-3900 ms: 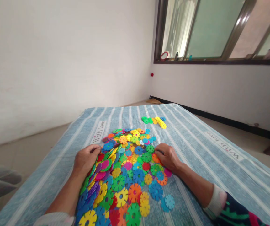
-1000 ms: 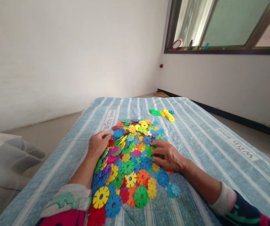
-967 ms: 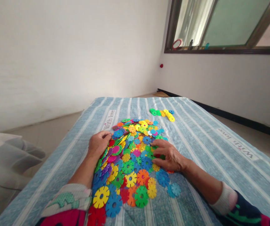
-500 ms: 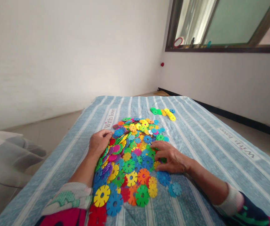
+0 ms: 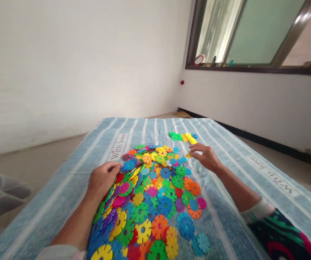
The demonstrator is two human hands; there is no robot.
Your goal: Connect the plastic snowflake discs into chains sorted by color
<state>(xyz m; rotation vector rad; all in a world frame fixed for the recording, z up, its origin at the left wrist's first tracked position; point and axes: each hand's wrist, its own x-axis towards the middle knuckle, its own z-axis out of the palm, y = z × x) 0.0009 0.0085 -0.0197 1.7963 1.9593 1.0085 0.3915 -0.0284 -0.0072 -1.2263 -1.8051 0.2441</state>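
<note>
A large heap of flat, notched plastic discs (image 5: 150, 195) in many colours lies on a blue striped bedcover (image 5: 225, 169). My left hand (image 5: 102, 178) rests curled against the heap's left edge, fingers touching the discs. My right hand (image 5: 206, 157) is raised beyond the heap's far right corner, pinching a small yellow disc (image 5: 189, 155) between thumb and fingers. Just past it lies a short joined row of green, yellow and blue discs (image 5: 182, 137).
The bedcover bears the words "With love" (image 5: 118, 147) on the left. A white wall stands behind, and a window sill (image 5: 225, 66) with small items runs at upper right. Grey fabric (image 5: 0, 195) lies off the left edge.
My right hand has lifted off the heap's right side and moved forward toward the short joined row, now pinching a small yellow disc. My left hand has stayed on the heap.
</note>
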